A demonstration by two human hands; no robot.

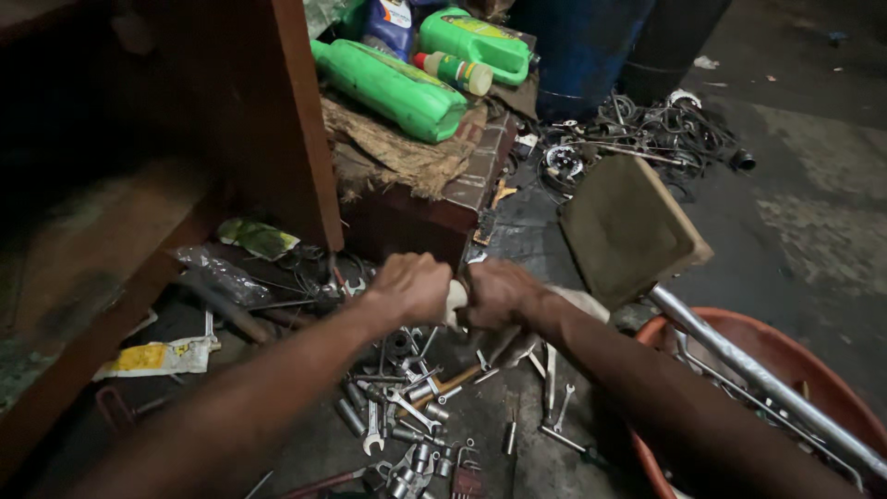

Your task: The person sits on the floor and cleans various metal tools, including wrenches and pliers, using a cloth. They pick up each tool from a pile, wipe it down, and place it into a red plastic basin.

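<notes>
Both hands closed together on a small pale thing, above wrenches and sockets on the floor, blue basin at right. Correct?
Not quite: the basin is orange-red, not blue, as the head view shows. Both the left hand and right hand do close on the pale thing, above the wrenches and sockets.

Dim, warm light falls from above; the wooden shelf (pixel 111 231) at left sinks into deep shadow. Forearms blur near the lower edge; wide-angle stretching at corners.

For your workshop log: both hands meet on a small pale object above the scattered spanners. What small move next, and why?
Probably lift it clear: left hand and right hand grip the pale object between them, directly over the cluttered spanners and sockets.
</notes>
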